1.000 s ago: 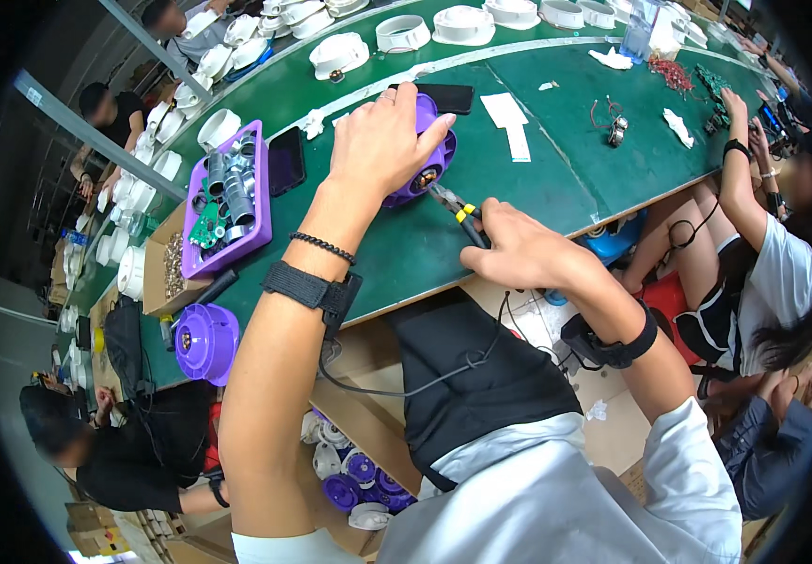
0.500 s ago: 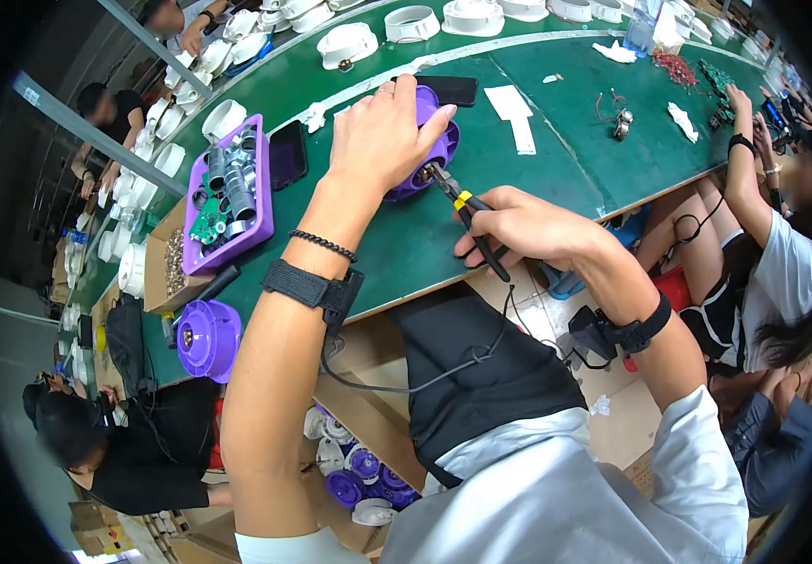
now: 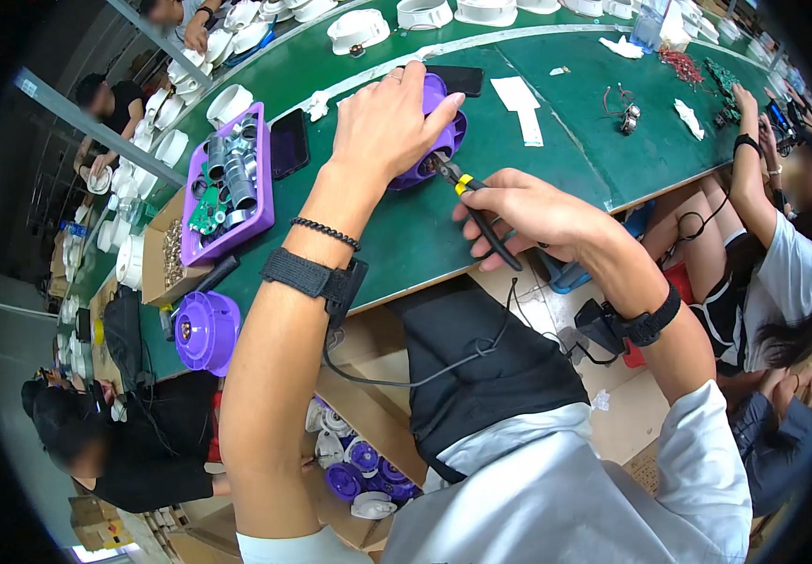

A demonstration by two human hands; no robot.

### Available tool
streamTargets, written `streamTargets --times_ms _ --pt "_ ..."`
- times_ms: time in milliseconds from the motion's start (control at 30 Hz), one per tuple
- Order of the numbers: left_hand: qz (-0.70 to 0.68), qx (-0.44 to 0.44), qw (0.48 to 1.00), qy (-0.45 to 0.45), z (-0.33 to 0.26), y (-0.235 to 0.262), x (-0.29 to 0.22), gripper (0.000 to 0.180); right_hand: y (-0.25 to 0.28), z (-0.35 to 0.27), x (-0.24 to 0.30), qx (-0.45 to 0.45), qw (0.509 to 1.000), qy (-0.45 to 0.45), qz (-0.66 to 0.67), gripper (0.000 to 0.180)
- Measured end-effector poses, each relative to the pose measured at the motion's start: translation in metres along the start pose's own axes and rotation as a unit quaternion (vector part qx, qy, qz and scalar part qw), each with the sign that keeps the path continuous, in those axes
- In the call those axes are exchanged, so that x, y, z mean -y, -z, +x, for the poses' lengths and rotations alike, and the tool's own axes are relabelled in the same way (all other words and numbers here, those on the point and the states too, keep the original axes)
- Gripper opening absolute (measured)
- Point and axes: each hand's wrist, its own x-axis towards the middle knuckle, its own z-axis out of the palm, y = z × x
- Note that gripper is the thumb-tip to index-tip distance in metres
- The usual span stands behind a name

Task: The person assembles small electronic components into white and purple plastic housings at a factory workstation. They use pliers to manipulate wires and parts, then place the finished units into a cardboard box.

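My left hand (image 3: 389, 117) lies over a round purple plastic housing (image 3: 441, 141) on the green table (image 3: 396, 235), gripping it from above. My right hand (image 3: 528, 211) holds a black screwdriver (image 3: 477, 207) with a yellow band, its tip set against the housing's near side. A black strap wraps each wrist, and a cable runs down from the left strap to my lap.
A purple tray (image 3: 227, 188) of small parts, a cardboard box (image 3: 163, 258), a dark phone (image 3: 289, 143) and another purple housing (image 3: 206, 329) lie to the left. White round shells (image 3: 359, 28) line the far edge. Another person (image 3: 763, 235) sits to the right, others to the left.
My left hand has closed more firmly over the purple housing. My right hand has brought the screwdriver closer, so its tip now meets the housing.
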Motion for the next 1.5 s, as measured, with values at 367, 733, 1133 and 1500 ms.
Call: streamTargets --times_ms 367,733,1133,1500 --pt "-0.007 0.01 1.0 0.005 0.001 -0.002 0.0 0.055 -0.013 0.001 -0.005 -0.15 0.896 0.148 -0.392 0.037" --pt "0.007 0.018 1.0 -0.004 0.002 -0.005 0.002 0.057 -0.004 -0.012 0.02 -0.088 0.857 0.083 -0.501 0.042" --pt "0.011 0.026 0.999 0.019 0.004 -0.006 0.0 0.057 -0.039 -0.004 0.021 -0.207 0.743 0.057 -0.634 0.035" --pt "0.09 0.017 0.994 0.068 0.012 -0.01 -0.002 0.061 -0.031 0.021 -0.006 -0.338 0.492 0.16 -0.786 0.023"
